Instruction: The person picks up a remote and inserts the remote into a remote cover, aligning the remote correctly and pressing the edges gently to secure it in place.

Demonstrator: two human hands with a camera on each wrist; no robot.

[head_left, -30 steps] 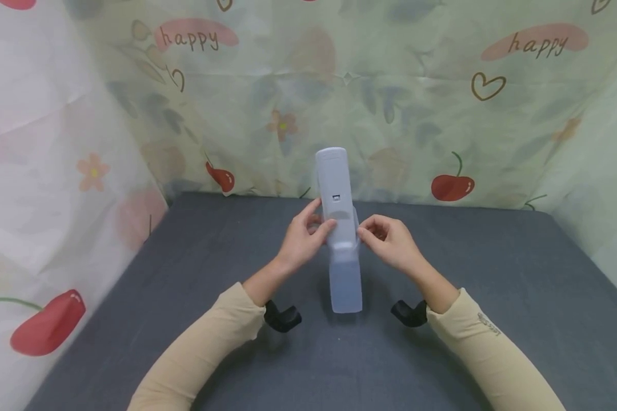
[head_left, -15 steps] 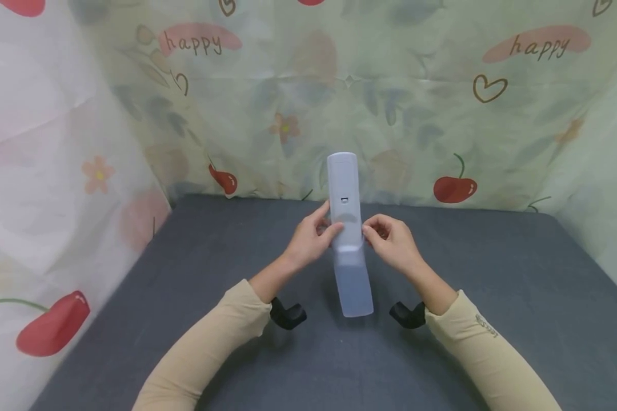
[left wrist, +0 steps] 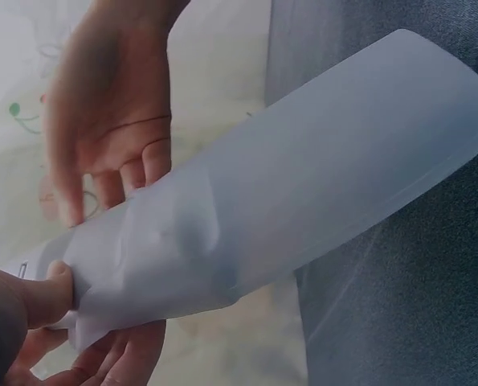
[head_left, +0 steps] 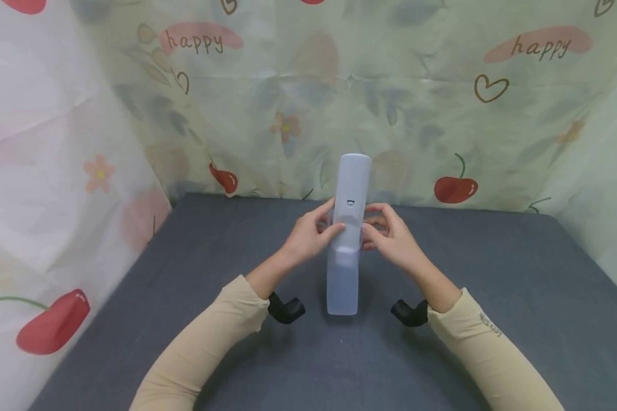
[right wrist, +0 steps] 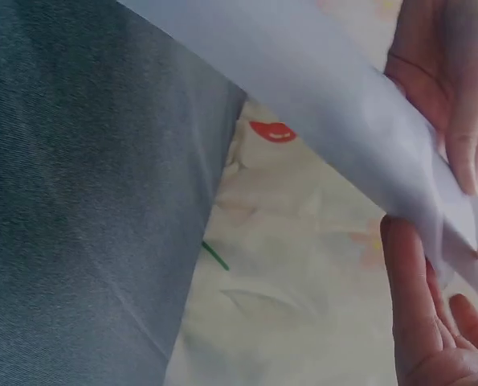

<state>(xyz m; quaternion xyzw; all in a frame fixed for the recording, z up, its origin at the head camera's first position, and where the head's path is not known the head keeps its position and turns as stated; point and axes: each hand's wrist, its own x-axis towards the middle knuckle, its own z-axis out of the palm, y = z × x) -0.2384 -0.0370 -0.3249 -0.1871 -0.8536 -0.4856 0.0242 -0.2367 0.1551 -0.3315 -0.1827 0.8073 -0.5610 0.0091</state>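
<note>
- Behind the dark grey desk (head_left: pixel 370 365), we see a pale cloth (head_left: pixel 349 108) printed with cherries, hearts and flowers (and "happy", twice).
- Over the desk's middle we find the white device (head_left: pixel 353 180), held up with its small slot facing us, its lower end inside a frosted cover (head_left: pixel 343 291) that reaches toward the person.
- The left hand (head_left: pixel 308 235) grips the white device, thumb across its front.
- The right hand (head_left: pixel 397 242) curls round the frosted cover's right edge, thumb touching it.

Smooth, semi-matt plast. cover (left wrist: pixel 303 169)
</note>
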